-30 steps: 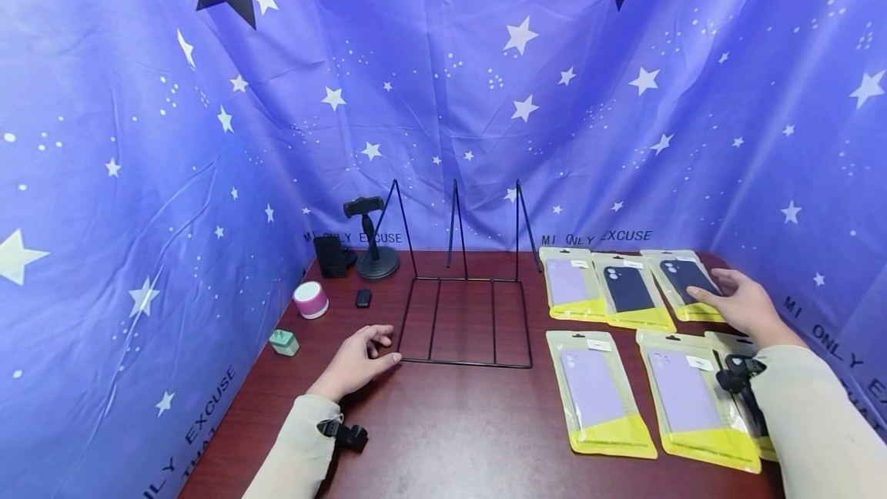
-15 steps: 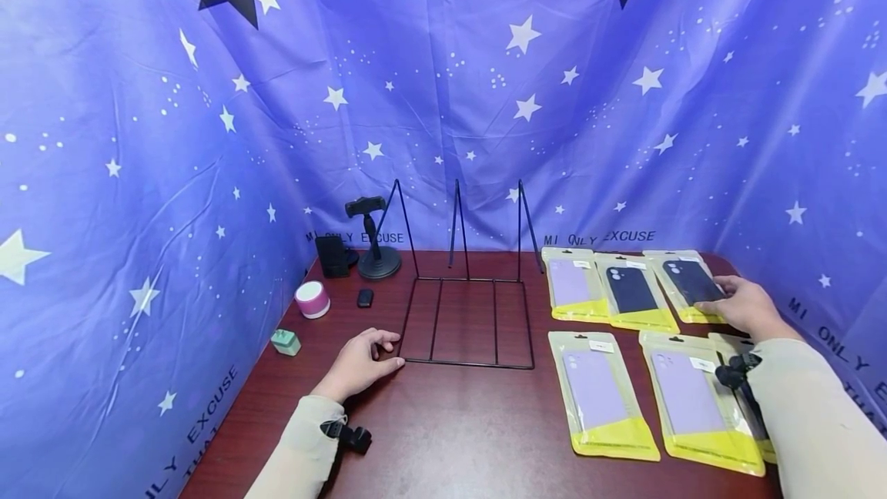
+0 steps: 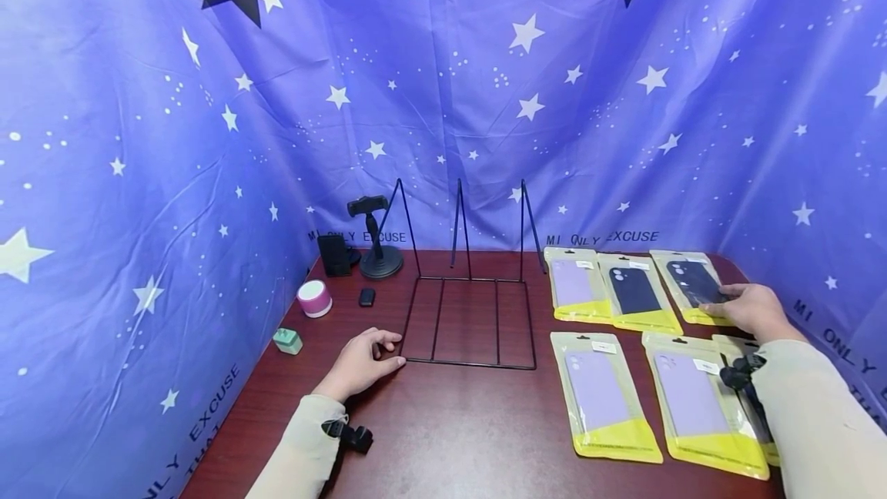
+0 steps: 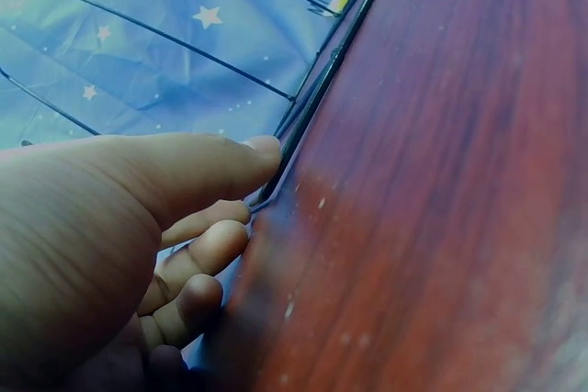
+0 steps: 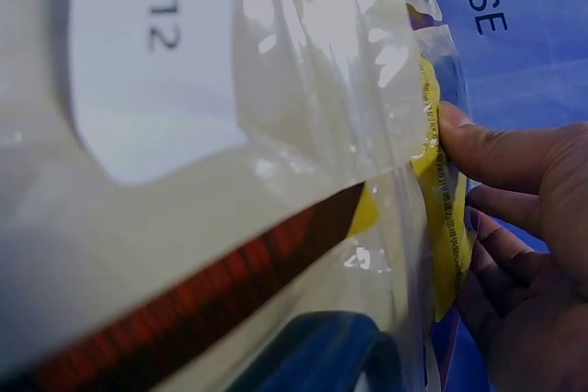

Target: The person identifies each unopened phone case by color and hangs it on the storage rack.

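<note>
At the front left corner of a black wire rack [image 3: 450,363], my left hand [image 3: 360,364] has thumb and fingertips on the wire. The left wrist view shows the thumb [image 4: 202,164] on the base bar and the fingers curled around the corner. My right hand [image 3: 755,310] pinches the lower right edge of a bagged black phone case [image 3: 693,279], thumb on top. In the right wrist view its thumb [image 5: 501,153] presses the yellow strip [image 5: 446,227] while the fingers lie along the far edge. Bagged phone cases, lilac [image 3: 597,391] and black [image 3: 632,291], lie beside it.
Another lilac case bag [image 3: 693,395] overlaps a dark one under my right forearm. On the left stand a black phone stand [image 3: 379,252], a black block-like holder [image 3: 336,256], a pink and white cylinder [image 3: 315,299], a green box [image 3: 287,341] and a small black item [image 3: 367,297].
My right hand has slid slightly down and right along the bag, its thumb now nearer the lower edge; the bag has shifted slightly right. My left hand stays at the rack's corner.
</note>
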Motion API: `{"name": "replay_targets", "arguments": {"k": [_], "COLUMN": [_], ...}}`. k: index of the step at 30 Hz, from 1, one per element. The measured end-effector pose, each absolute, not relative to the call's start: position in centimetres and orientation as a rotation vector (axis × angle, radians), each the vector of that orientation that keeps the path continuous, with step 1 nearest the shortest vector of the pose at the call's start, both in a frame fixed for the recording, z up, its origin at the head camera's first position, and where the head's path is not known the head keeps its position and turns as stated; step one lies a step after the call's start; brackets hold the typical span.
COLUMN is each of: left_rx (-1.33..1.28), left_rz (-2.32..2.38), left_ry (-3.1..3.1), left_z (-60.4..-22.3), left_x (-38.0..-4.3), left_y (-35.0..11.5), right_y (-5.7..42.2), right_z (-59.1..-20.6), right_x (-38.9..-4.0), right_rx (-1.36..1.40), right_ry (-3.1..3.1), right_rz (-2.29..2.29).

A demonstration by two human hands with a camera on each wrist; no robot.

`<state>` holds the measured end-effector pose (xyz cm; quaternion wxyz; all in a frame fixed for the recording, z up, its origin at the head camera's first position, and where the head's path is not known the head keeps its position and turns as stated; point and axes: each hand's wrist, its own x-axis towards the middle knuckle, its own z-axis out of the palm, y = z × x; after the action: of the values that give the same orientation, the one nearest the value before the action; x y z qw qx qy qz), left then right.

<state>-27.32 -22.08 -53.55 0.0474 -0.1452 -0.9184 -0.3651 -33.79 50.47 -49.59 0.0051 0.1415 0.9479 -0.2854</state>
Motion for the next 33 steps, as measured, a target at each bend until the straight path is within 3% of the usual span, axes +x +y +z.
{"name": "replay_targets", "arguments": {"k": [33], "left_rx": [-0.468], "left_rz": [-1.113], "left_ry": [-2.802], "left_z": [-53.78], "left_x": [-27.36], "left_y": [-22.26], "right_y": [49.88], "right_z": [-49.12], "right_x": [-33.35], "right_rx": [0.431], "right_ry": [3.035], "right_rz": [-1.214]}}
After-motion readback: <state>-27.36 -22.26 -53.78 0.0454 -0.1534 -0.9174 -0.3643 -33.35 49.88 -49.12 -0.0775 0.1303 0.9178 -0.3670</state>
